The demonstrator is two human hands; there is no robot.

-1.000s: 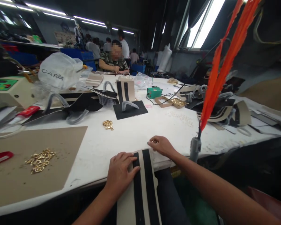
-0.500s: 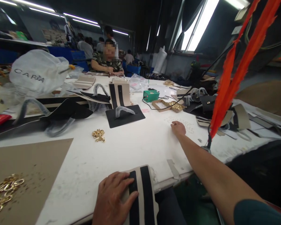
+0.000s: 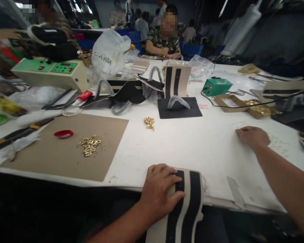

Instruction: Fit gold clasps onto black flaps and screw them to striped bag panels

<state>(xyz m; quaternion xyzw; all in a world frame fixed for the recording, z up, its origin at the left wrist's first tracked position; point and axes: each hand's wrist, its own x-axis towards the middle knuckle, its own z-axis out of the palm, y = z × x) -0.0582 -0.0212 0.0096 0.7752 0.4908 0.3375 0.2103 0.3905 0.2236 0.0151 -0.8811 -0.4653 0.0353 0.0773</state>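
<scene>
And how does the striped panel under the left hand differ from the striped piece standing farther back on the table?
The striped panel extends past the table's near edge toward the person, while the standing striped piece is upright, farther back on the table. The left hand rests on the striped panel; no hand touches the standing striped piece. Both are beige with two black stripes.

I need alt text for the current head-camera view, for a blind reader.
Left hand rests on a black-striped beige panel at the edge of a white worktable; right hand near small scattered pieces. Golden hardware lies in two piles.
</scene>
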